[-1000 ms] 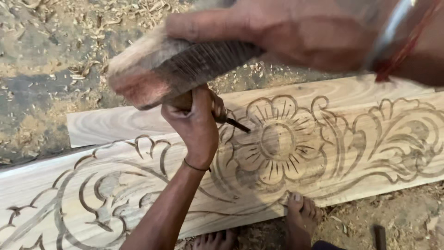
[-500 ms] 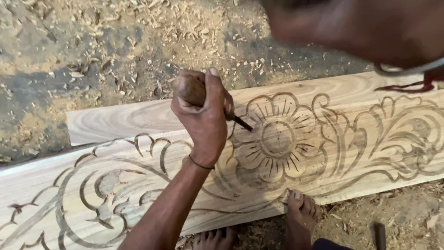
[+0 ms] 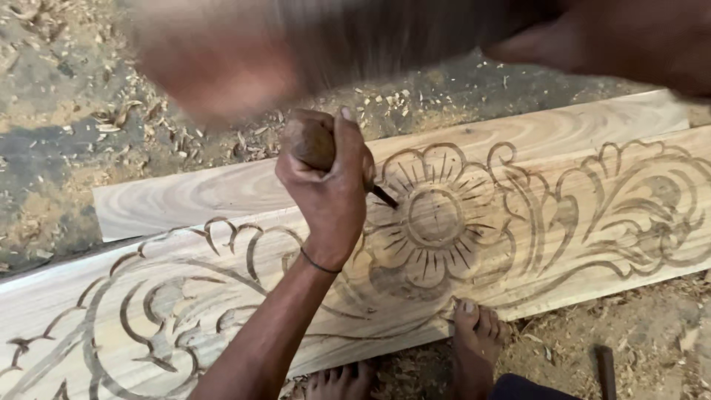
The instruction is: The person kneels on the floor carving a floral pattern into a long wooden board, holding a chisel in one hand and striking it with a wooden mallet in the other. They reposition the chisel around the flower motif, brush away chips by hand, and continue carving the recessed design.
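Left hand point(image 3: 326, 185) wraps tight around chisel point(image 3: 329, 152), butt end up and toward the camera, blade slanting down and right onto the carved flower point(image 3: 435, 218) on the plank point(image 3: 518, 133). Mallet point(image 3: 296, 52), blurred, sits directly above the chisel butt, gripped in the right hand point(image 3: 615, 37). The chisel's long axis runs upper left to lower right.

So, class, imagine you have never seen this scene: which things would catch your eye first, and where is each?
First, the big carved flower at the middle of the pale wooden plank. Over its left petals the left hand grips a chisel, tip on the wood. Across the top, the right hand holds a blurred wooden mallet; bare toes rest on the plank's near edge.
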